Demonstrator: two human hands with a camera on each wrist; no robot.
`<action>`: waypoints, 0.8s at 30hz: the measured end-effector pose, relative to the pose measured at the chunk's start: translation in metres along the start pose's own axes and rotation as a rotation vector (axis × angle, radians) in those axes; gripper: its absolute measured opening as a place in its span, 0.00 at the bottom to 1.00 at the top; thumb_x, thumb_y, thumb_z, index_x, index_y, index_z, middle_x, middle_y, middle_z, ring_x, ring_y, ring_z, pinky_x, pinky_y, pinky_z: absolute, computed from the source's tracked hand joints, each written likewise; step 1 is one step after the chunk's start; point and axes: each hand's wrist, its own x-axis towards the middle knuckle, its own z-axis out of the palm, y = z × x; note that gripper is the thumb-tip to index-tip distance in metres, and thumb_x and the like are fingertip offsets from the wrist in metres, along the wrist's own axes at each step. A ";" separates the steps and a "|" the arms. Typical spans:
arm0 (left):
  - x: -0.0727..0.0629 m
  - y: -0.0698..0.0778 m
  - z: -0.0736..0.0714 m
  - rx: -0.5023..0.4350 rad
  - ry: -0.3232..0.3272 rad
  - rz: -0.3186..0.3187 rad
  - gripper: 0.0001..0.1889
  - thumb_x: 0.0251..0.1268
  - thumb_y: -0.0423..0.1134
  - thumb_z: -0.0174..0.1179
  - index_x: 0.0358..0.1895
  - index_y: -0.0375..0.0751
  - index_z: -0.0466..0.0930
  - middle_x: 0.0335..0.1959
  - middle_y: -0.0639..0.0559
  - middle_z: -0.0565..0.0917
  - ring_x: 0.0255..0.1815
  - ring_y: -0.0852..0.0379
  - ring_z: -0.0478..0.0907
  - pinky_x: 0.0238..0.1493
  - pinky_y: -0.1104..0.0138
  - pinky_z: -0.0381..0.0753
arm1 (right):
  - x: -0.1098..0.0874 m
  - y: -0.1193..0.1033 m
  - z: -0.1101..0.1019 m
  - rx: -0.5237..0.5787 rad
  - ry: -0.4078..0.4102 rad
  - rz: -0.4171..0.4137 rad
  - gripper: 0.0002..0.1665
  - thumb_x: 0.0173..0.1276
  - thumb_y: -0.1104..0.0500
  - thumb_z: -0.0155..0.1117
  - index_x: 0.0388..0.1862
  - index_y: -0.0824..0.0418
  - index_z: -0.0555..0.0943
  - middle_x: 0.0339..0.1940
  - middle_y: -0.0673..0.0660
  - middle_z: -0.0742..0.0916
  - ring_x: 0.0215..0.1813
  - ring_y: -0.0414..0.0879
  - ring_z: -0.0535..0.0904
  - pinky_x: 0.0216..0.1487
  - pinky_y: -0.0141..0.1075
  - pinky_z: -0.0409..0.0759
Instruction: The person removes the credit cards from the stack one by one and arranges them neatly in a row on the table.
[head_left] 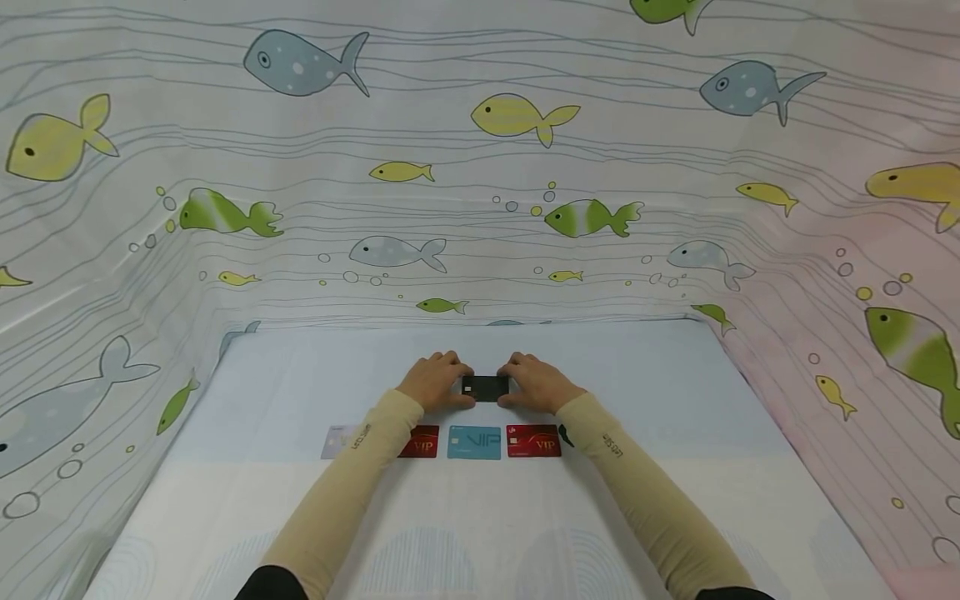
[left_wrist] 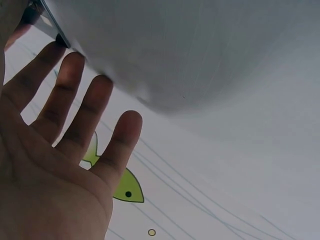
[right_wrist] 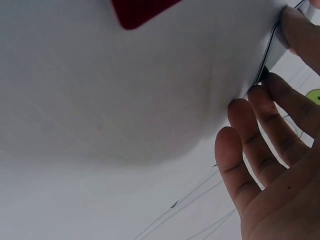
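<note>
A black card (head_left: 485, 388) with a small chip mark lies flat at the table's middle, between the two hands. My left hand (head_left: 437, 382) pinches its left end between thumb and forefinger. On the other side my right hand (head_left: 539, 384) pinches the right end the same way. The remaining fingers spread outward; in the left wrist view the left fingers (left_wrist: 95, 97) reach along the tabletop, and in the right wrist view the card's thin edge (right_wrist: 266, 55) shows at the right thumb and forefinger.
Nearer me lies a row of cards: a pale grey card (head_left: 334, 442) and a red VIP card (head_left: 424, 442), both partly under the left sleeve, a blue VIP card (head_left: 474, 443), another red card (head_left: 533, 442), and a dark piece (head_left: 566, 435) mostly hidden by the right sleeve. Fish-patterned cloth (head_left: 480, 192) surrounds the white table (head_left: 480, 500).
</note>
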 end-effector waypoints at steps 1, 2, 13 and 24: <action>0.000 0.000 0.000 0.002 0.002 0.001 0.29 0.59 0.59 0.72 0.60 0.50 0.84 0.50 0.50 0.80 0.46 0.52 0.76 0.53 0.55 0.79 | 0.000 0.000 0.000 -0.001 0.001 0.000 0.34 0.64 0.41 0.74 0.65 0.54 0.80 0.58 0.54 0.80 0.55 0.46 0.76 0.64 0.42 0.76; -0.001 0.001 -0.001 0.005 0.004 0.002 0.28 0.59 0.59 0.72 0.60 0.51 0.84 0.50 0.51 0.81 0.46 0.52 0.76 0.52 0.55 0.79 | 0.000 0.000 0.000 0.000 0.003 -0.001 0.34 0.64 0.41 0.74 0.65 0.54 0.80 0.58 0.54 0.80 0.55 0.47 0.76 0.64 0.42 0.76; -0.004 0.006 -0.005 0.050 0.011 0.029 0.29 0.59 0.58 0.72 0.60 0.49 0.83 0.50 0.48 0.81 0.47 0.50 0.78 0.55 0.54 0.79 | -0.004 -0.004 0.000 0.015 0.038 -0.019 0.34 0.63 0.44 0.75 0.64 0.56 0.79 0.59 0.55 0.79 0.55 0.47 0.76 0.65 0.43 0.75; -0.006 0.005 -0.001 0.119 0.036 0.063 0.31 0.59 0.61 0.71 0.61 0.47 0.82 0.50 0.49 0.82 0.50 0.50 0.77 0.58 0.54 0.77 | -0.008 -0.002 0.002 0.039 0.099 -0.050 0.34 0.62 0.44 0.77 0.63 0.56 0.79 0.56 0.54 0.80 0.54 0.47 0.77 0.65 0.42 0.75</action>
